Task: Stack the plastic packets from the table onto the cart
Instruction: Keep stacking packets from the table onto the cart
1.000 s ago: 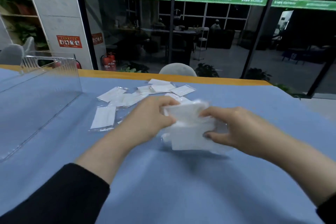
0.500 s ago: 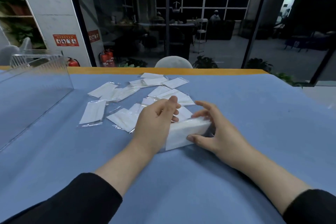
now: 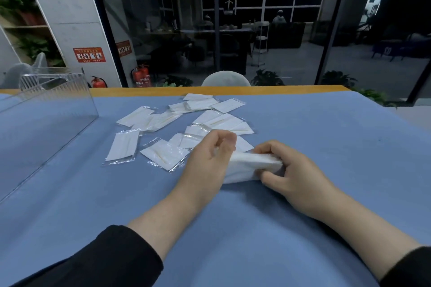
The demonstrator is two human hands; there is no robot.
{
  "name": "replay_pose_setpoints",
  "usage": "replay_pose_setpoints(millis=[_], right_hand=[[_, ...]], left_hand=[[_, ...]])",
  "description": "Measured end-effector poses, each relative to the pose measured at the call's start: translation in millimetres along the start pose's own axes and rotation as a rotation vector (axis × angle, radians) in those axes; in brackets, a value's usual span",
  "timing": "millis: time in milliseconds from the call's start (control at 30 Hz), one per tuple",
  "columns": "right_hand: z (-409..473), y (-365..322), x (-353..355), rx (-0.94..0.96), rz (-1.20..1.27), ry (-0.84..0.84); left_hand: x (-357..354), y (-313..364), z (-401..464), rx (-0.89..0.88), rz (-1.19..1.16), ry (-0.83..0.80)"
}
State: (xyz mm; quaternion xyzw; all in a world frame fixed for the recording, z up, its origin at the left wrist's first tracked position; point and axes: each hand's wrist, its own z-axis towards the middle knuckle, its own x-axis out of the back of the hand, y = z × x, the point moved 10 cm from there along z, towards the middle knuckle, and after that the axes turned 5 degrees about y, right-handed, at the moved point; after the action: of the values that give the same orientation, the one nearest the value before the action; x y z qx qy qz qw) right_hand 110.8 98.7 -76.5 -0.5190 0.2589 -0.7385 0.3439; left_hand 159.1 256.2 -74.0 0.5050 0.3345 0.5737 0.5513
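At the far left a clear acrylic box (image 3: 46,109) with open top stood on the blue cloth-covered worktop (image 3: 233,228). To the right of it, many flat white packets in clear plastic wrap (image 3: 177,128) lay scattered on the worktop, some overlapping each other, one rectangular packet (image 3: 122,148) lying alone nearest to the box. Next came the left hand (image 3: 210,158), with a black sleeve (image 3: 105,261) on its arm; its fingers were curled and its palm side pressed against the left end of a small white stack of packets (image 3: 251,166), but how firmly its grip held that end could not be told, because the back of the hand hid the contact. The stack rested low on the worktop, between the two hands and near the scattered packets. The right hand (image 3: 296,175) had its grip closed on the right end of the stack, thumb below and fingers curled over the top edge. Behind the worktop, a grey chair back (image 3: 225,79) showed above the wooden edge (image 3: 210,89).
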Motion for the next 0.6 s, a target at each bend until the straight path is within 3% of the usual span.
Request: replay_pose_setpoints(millis=[167,267,500,600], right_hand=[[-2.9,-4.4,4.2,-0.01,0.08,-0.009],[-3.9,-1.9,-1.3,-0.037,0.099,-0.025],[4.4,-11.8,-4.4,-0.015,0.036,-0.045],[22.9,-27.3,-2.3,0.038,0.059,0.017]], left_hand=[[0.3,-1.1,-3.9,-0.044,0.295,-0.33],[3.3,-3.8,-4.2,-0.063,0.441,-0.342],[7.4,-1.0,-4.2,-0.093,0.533,-0.402],[36.2,15.3,9.2,-0.127,0.5,-0.277]])
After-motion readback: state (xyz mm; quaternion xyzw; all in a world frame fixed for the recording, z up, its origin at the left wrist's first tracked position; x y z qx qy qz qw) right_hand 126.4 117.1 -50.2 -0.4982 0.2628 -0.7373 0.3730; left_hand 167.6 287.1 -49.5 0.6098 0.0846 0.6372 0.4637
